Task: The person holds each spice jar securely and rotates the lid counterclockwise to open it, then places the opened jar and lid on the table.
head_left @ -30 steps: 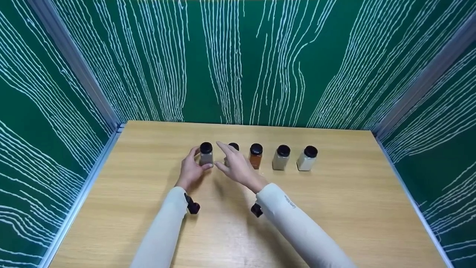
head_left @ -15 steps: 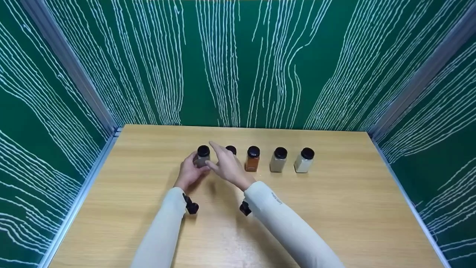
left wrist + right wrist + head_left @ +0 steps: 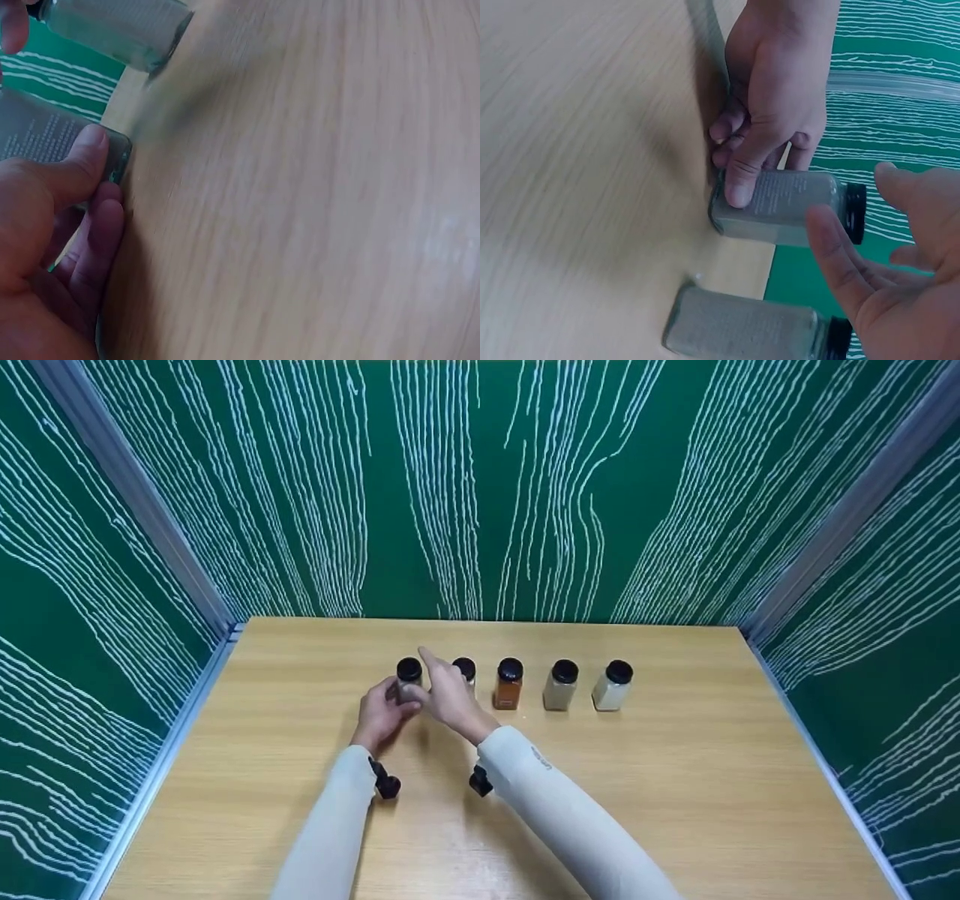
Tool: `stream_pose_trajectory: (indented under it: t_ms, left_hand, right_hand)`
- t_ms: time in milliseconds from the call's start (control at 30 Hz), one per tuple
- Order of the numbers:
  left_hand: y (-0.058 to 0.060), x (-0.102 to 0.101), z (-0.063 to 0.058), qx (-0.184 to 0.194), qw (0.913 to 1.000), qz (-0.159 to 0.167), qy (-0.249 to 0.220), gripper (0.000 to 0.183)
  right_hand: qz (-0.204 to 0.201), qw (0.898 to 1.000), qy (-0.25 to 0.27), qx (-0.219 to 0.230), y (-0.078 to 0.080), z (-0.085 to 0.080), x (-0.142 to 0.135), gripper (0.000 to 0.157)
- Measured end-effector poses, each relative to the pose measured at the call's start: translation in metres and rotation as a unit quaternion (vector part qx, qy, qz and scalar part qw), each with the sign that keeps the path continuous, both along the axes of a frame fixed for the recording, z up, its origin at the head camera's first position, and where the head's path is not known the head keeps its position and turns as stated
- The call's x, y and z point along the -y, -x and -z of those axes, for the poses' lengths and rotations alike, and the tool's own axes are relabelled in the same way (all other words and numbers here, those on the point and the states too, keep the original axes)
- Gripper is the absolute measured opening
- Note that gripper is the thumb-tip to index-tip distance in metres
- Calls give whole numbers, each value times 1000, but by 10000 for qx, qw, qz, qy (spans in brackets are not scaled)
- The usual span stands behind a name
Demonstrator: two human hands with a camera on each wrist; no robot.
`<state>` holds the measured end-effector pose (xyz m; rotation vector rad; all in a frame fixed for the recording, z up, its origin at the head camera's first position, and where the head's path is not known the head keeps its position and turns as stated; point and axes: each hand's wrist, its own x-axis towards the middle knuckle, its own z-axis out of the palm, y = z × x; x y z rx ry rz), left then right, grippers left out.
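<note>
**Busy at the left end, nothing uncapped**

From where I stand, the work looks barely begun. The left hand [image 3: 379, 716] grasps the leftmost jar [image 3: 780, 206] low down, thumb on the near side and fingers round behind. That jar is upright on or just over the worktop [image 3: 660, 780] — I can't tell which — and its black cap [image 3: 409, 668] is on. The right hand [image 3: 450, 697] holds nothing: its fingers are loose and spread about the cap, though whether they touch it I can't make out.

What's done, then, is the hold on that one jar. No cap is off, and the other four stand upright in their row with neither hand grasping them.

Counting along: five jars, five black caps, two hands. After the gripped one comes the second jar [image 3: 466, 667], partly hidden behind the right hand, then the orange-red jar [image 3: 508, 692], the greyish-beige jar [image 3: 559, 695] and, at the far right, the white jar [image 3: 610, 695] — each apart from its neighbour.
</note>
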<state>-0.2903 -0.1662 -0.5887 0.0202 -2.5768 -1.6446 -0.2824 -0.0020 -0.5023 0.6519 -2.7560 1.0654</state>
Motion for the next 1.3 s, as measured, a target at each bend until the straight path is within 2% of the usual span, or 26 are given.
stream_pose_trajectory:
  t_ms: [267, 500, 733, 967, 1300]
  left_hand:
    - [0, -1, 5, 94, 9995, -166, -253, 38]
    - [1, -1, 6, -114, 9996, -202, -141, 35]
    - [1, -1, 7, -209, 9994, -272, 25, 37]
    - [0, -2, 10, -91, 9995, -309, -68, 40]
    - [2, -1, 11, -278, 9992, -286, 21, 38]
  right_hand:
    - [449, 9986, 218, 161, 3, 8, 9, 68]
    - [834, 9937, 733, 135, 5, 16, 21, 61]
    - [1161, 9892, 881, 137, 7, 24, 27, 53]
    - [1222, 9858, 1135, 206, 8, 29, 29, 48]
    - [1208, 9844, 1249, 266, 10, 30, 29, 46]
